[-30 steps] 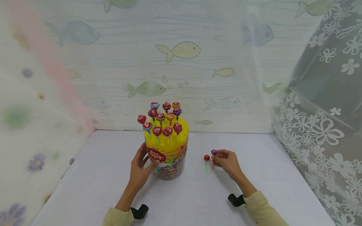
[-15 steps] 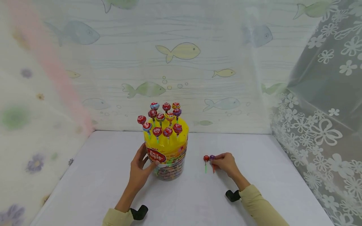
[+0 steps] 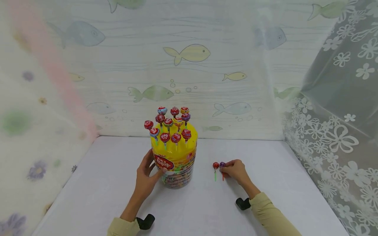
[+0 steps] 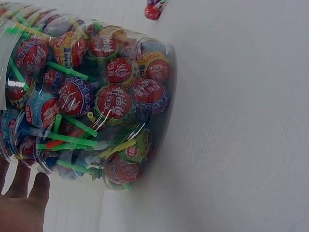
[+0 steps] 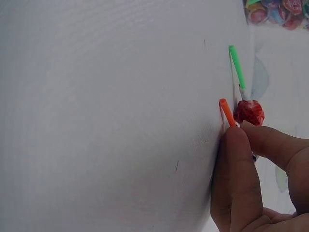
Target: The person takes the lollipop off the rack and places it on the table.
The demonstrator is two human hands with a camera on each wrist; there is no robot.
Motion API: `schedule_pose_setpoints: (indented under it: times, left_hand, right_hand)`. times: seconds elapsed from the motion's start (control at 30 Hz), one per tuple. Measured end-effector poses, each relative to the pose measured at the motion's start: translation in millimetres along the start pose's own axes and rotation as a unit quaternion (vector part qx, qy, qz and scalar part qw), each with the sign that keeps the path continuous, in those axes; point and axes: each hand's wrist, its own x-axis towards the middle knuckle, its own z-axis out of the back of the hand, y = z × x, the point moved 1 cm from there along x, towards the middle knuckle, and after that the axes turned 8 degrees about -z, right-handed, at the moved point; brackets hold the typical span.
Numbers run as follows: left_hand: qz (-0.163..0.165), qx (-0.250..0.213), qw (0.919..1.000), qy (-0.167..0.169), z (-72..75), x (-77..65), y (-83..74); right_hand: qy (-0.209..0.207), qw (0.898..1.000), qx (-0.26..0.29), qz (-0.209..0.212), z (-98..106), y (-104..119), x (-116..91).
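A clear lollipop jar (image 3: pixel 177 177) with a yellow lid (image 3: pixel 174 150) stands upright on the table. My left hand (image 3: pixel 146 173) grips its left side, thumb across the front by the red label. In the left wrist view, fingertips (image 4: pixel 38 186) show at the jar's wall. My right hand (image 3: pixel 236 171) pinches a purple lollipop (image 3: pixel 222 164) with an orange-red stick (image 5: pixel 227 112), low at the tabletop. Just left of it lies a red lollipop (image 3: pixel 216 165) with a green stick (image 5: pixel 236 66). In the right wrist view, fingers hide most of the purple lollipop's head.
Several wrapped lollipops (image 3: pixel 164 137) stand stuck in the lid, heads up. More lollipops (image 4: pixel 113 101) fill the jar. A white cloth covers the table (image 3: pixel 203 209). Behind it hangs a fish-print curtain (image 3: pixel 189 75), with a flower-patterned sheer one (image 3: pixel 333 141) at the right.
My right hand has lowered the purple lollipop to the tabletop, beside the red one, and then stayed about there. The left hand and jar have kept their place.
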Motion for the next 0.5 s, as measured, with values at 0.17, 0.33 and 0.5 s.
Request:
schedule_pose_setpoints:
  times: [0.17, 0.33, 0.5]
  left_hand:
    - [-0.002, -0.004, 1.0000, 0.001, -1.0, 0.5, -0.2]
    - [0.002, -0.003, 1.0000, 0.001, -1.1, 0.0, 0.2]
    - [0.002, -0.001, 1.0000, -0.002, -0.3, -0.1, 1.3]
  right_hand:
    - [0.000, 1.000, -0.006, 0.001, 1.0, 0.8, -0.3]
    - [0.005, 1.000, -0.013, -0.002, 2.9, 2.0, -2.4]
    - [0.021, 0.999, -0.034, -0.015, 6.8, 4.0, -7.4]
